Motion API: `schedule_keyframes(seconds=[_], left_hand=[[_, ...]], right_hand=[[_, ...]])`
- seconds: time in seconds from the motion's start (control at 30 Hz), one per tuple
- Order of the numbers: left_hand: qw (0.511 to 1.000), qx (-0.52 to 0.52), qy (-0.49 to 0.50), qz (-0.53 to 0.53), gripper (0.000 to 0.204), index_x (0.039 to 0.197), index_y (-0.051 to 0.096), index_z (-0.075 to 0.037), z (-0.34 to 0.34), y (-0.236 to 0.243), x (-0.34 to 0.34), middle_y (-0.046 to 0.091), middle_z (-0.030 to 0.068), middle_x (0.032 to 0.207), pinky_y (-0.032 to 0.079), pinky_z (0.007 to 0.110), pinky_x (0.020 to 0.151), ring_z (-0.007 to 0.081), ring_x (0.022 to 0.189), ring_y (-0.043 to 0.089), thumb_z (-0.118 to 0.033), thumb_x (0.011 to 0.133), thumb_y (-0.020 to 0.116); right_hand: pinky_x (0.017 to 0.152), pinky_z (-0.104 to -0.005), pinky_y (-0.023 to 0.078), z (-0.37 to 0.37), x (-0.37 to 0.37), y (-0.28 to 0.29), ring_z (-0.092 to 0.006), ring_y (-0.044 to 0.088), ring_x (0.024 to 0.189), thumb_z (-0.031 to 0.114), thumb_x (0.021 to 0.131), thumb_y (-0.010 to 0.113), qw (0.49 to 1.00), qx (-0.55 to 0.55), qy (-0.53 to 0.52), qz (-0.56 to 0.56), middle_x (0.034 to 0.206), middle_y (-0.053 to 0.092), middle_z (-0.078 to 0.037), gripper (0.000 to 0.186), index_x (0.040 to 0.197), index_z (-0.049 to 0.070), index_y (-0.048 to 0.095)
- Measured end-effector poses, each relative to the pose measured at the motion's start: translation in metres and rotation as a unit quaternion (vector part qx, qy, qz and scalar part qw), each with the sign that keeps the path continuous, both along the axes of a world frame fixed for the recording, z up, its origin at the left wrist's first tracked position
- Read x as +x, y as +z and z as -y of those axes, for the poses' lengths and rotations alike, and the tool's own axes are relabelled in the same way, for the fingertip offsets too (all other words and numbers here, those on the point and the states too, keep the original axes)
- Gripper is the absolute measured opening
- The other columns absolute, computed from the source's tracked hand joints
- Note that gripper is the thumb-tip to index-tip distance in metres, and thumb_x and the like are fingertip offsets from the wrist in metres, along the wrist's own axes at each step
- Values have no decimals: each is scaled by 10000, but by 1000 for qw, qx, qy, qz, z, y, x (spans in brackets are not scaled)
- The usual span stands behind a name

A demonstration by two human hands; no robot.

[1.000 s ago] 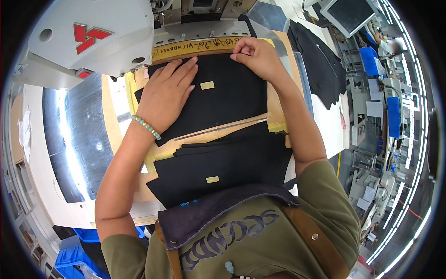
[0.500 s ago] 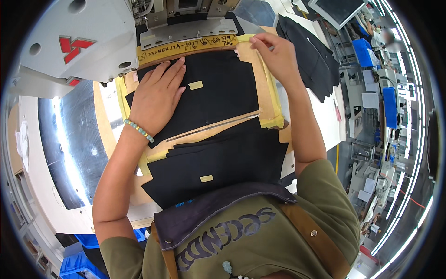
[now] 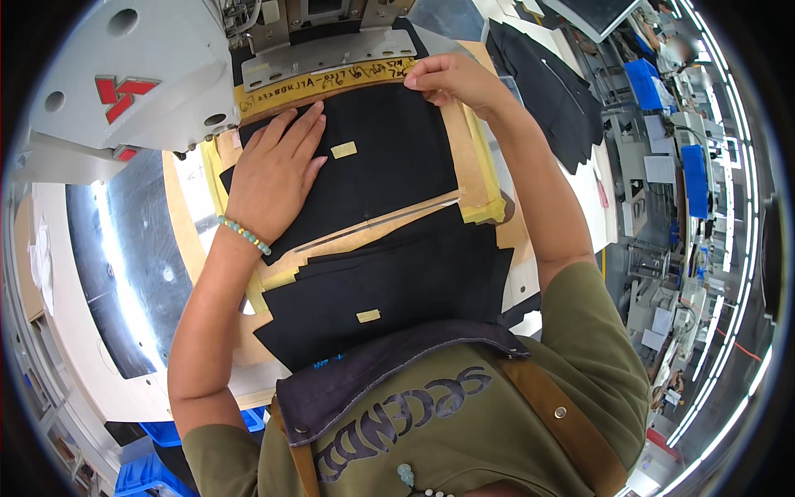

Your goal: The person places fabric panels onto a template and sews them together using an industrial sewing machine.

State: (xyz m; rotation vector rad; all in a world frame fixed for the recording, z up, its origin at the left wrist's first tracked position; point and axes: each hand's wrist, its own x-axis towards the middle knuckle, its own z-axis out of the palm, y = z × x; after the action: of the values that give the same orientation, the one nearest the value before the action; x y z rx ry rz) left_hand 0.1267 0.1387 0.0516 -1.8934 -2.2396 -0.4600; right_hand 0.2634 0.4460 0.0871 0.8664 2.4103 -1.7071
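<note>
Black fabric [image 3: 385, 161], left hand [image 3: 273, 178] flat, right hand [image 3: 454, 81] curled

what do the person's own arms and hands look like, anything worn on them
The left hand and right hand are ungloved. A bracelet of greenish beads with some yellow ones circles the left wrist; the right wrist is bare. Short olive-green sleeves leave both forearms uncovered.
</note>
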Motion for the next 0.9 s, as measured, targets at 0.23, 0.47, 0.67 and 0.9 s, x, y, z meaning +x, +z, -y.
schedule_keyframes(seconds=[0.23, 0.47, 0.67, 0.9], left_hand=[[1000, -16, 1, -15, 576, 1506, 583, -63, 1, 3, -1, 543, 13, 1609, 475, 409, 1146, 277, 1415, 532, -239, 973, 716], [1000, -17, -4, -19, 600, 1509, 582, -67, 0, 3, -1, 549, 12, 1605, 477, 410, 1154, 276, 1412, 536, -268, 962, 727], [1000, -11, -5, -17, 602, 1508, 584, -76, 0, 2, 0, 545, 18, 1608, 476, 411, 1151, 283, 1403, 539, -283, 960, 727], [1000, -15, -6, -18, 601, 1524, 576, -108, 0, 5, 2, 534, 24, 1613, 472, 418, 1150, 287, 1408, 529, -289, 968, 717]], right_hand=[[704, -228, 514, -12, -13, 10, -82, 637, 729, 175, 966, 759, 998, 18, 31, 43, 829, 679, 33, 112, 953, 65, 771], [702, -323, 526, -5, -6, 14, -128, 649, 728, 158, 1003, 708, 929, 315, 190, -38, 808, 704, -37, 163, 993, 0, 747], [730, -361, 536, 11, 3, 6, -258, 681, 794, 147, 965, 762, 849, 449, 211, -184, 899, 717, -84, 131, 985, 18, 749], [830, -398, 564, 38, 25, 0, -281, 705, 971, 86, 956, 724, 834, 521, 125, -133, 1142, 733, -89, 130, 1071, 64, 780]])
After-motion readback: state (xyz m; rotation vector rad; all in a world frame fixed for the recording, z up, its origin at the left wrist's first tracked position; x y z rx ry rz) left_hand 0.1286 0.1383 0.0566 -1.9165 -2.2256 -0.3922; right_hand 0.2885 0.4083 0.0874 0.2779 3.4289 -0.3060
